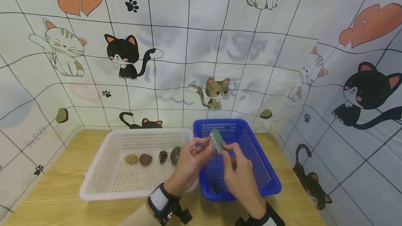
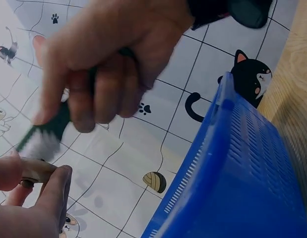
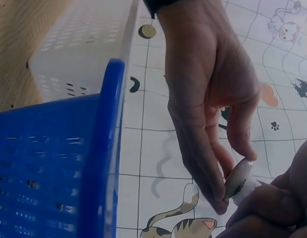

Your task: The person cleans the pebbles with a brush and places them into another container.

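Note:
Over the blue basket (image 1: 268,165) both hands meet. My left hand (image 1: 190,161) pinches a small, flat, pale stone (image 3: 239,177) between thumb and fingertips; the left wrist view shows a dark patch on its underside. My right hand (image 1: 241,175) grips a green brush (image 1: 217,139) with white bristles. In the left wrist view the bristles (image 2: 41,146) touch the top of the stone, and the right fingers curl round the brush's handle. From the right wrist camera, most of the brush is hidden behind the right hand.
To the left stands a white basket (image 1: 150,131) holding several stones, among them a yellowish stone (image 1: 131,159) and a reddish-brown stone (image 1: 146,159). A dark stone (image 1: 216,188) lies in the blue basket. Behind the wooden table (image 1: 47,184) rises a cat-patterned wall covering (image 1: 176,51).

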`<state>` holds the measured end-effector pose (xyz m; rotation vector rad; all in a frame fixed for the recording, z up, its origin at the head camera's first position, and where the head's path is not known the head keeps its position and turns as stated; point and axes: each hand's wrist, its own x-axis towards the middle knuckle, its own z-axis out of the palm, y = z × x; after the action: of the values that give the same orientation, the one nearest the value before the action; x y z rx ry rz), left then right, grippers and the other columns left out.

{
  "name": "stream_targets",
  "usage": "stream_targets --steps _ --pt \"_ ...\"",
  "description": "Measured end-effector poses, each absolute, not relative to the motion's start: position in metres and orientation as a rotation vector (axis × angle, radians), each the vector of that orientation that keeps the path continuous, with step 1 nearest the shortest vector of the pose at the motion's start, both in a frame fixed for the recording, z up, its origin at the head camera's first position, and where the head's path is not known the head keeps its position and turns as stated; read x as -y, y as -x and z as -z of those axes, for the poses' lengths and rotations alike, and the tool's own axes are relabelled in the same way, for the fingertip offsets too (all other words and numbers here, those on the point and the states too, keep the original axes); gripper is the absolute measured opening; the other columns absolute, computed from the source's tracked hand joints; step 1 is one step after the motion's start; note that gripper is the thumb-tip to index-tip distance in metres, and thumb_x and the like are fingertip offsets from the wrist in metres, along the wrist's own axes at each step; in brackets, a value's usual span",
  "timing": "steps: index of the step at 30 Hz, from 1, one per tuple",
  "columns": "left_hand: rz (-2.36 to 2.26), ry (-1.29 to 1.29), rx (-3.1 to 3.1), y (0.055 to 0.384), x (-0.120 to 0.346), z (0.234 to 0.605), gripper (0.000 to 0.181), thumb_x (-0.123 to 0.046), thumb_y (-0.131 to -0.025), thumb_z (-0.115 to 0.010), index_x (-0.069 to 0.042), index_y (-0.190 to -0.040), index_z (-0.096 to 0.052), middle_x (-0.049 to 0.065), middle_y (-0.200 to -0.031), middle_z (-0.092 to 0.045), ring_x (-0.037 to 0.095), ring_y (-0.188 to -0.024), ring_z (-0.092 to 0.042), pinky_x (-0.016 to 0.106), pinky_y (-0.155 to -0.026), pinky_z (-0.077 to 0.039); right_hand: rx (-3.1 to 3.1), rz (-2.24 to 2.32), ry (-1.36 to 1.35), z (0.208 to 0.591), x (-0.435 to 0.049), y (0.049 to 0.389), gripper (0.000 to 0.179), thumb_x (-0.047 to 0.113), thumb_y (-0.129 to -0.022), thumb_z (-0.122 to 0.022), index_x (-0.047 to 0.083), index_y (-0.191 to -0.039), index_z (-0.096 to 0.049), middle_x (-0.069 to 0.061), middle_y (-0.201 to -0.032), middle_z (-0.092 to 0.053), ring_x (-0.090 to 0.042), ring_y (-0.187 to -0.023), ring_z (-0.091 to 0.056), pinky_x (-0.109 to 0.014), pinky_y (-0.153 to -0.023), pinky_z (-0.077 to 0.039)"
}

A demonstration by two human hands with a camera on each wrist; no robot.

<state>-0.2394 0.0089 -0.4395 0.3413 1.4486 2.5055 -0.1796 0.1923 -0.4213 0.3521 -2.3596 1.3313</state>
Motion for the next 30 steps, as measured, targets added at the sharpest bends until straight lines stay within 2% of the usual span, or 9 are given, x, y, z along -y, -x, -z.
stream_targets --steps 2,9,12,15,16,19,23,28,30 --pt "-2.507 -0.330 -1.444 0.239 -0.008 0.439 0.031 -0.002 -0.116 -0.068 0.003 -0.146 -0.062 0.025 -0.160 -0.069 0.023 -0.136 -0.079 0.037 -0.118 -0.066 2.368 -1.320 -0.311 0.423 -0.193 0.180 0.017 0.012 -0.123 -0.059 0.006 -0.137 -0.068 -0.019 -0.159 -0.073 -0.006 -0.076 -0.074 -0.021 -0.047 -0.046" --pt "-2.513 -0.260 -1.503 0.242 -0.008 0.441 0.037 -0.008 -0.118 -0.068 0.004 -0.153 -0.060 0.027 -0.166 -0.064 0.022 -0.138 -0.078 0.036 -0.119 -0.065 2.423 -1.389 -0.250 0.429 -0.189 0.168 0.015 0.014 -0.123 -0.060 0.011 -0.136 -0.067 -0.022 -0.140 -0.083 -0.002 -0.061 -0.064 -0.022 -0.041 -0.047" --pt "-2.492 -0.259 -1.525 0.242 -0.009 0.442 0.032 -0.008 -0.118 -0.067 0.004 -0.148 -0.062 0.028 -0.168 -0.062 0.021 -0.138 -0.077 0.035 -0.117 -0.066 2.410 -1.358 -0.299 0.428 -0.184 0.171 0.016 0.014 -0.123 -0.060 0.010 -0.137 -0.067 -0.017 -0.101 -0.085 0.000 -0.058 -0.060 -0.022 -0.042 -0.046" --pt "-2.474 -0.291 -1.499 0.243 -0.010 0.443 0.032 -0.007 -0.119 -0.066 0.005 -0.148 -0.061 0.030 -0.169 -0.061 0.027 -0.142 -0.076 0.037 -0.118 -0.066 2.395 -1.304 -0.300 0.425 -0.184 0.178 0.018 0.014 -0.122 -0.061 0.009 -0.139 -0.067 0.002 -0.068 -0.060 0.002 -0.054 -0.052 -0.020 -0.043 -0.042" --pt "-2.478 -0.302 -1.480 0.242 -0.010 0.442 0.033 -0.006 -0.119 -0.065 0.006 -0.149 -0.060 0.032 -0.169 -0.060 0.029 -0.145 -0.074 0.038 -0.120 -0.065 2.394 -1.292 -0.292 0.424 -0.185 0.180 0.019 0.013 -0.122 -0.061 0.009 -0.139 -0.067 0.007 -0.064 -0.048 0.002 -0.054 -0.051 -0.019 -0.044 -0.041" --pt "-2.493 -0.313 -1.446 0.242 -0.010 0.441 0.035 -0.004 -0.119 -0.064 0.008 -0.151 -0.059 0.033 -0.169 -0.059 0.034 -0.150 -0.071 0.040 -0.122 -0.064 2.403 -1.280 -0.264 0.424 -0.189 0.182 0.020 0.012 -0.122 -0.061 0.008 -0.140 -0.068 0.006 -0.063 -0.053 -0.005 -0.054 -0.054 -0.020 -0.043 -0.041" --pt "-2.508 -0.277 -1.429 0.240 -0.009 0.440 0.036 -0.003 -0.119 -0.063 0.008 -0.152 -0.057 0.032 -0.170 -0.057 0.032 -0.145 -0.074 0.040 -0.122 -0.064 2.418 -1.282 -0.219 0.428 -0.193 0.176 0.019 0.012 -0.122 -0.062 0.009 -0.139 -0.069 -0.022 -0.096 -0.085 -0.025 -0.079 -0.083 -0.022 -0.045 -0.046" --pt "-2.509 -0.219 -1.461 0.237 -0.008 0.440 0.036 -0.007 -0.119 -0.064 0.005 -0.153 -0.059 0.029 -0.171 -0.059 0.026 -0.142 -0.076 0.041 -0.123 -0.062 2.435 -1.329 -0.202 0.434 -0.187 0.164 0.017 0.012 -0.122 -0.062 0.009 -0.138 -0.067 -0.027 -0.154 -0.073 -0.048 -0.122 -0.084 -0.022 -0.056 -0.058" --pt "-2.495 -0.235 -1.476 0.237 -0.008 0.440 0.035 -0.007 -0.119 -0.065 0.005 -0.151 -0.061 0.030 -0.170 -0.061 0.027 -0.144 -0.075 0.041 -0.123 -0.063 2.429 -1.335 -0.217 0.433 -0.185 0.166 0.017 0.013 -0.122 -0.061 0.009 -0.138 -0.067 -0.025 -0.133 -0.084 -0.038 -0.110 -0.089 -0.022 -0.055 -0.058"
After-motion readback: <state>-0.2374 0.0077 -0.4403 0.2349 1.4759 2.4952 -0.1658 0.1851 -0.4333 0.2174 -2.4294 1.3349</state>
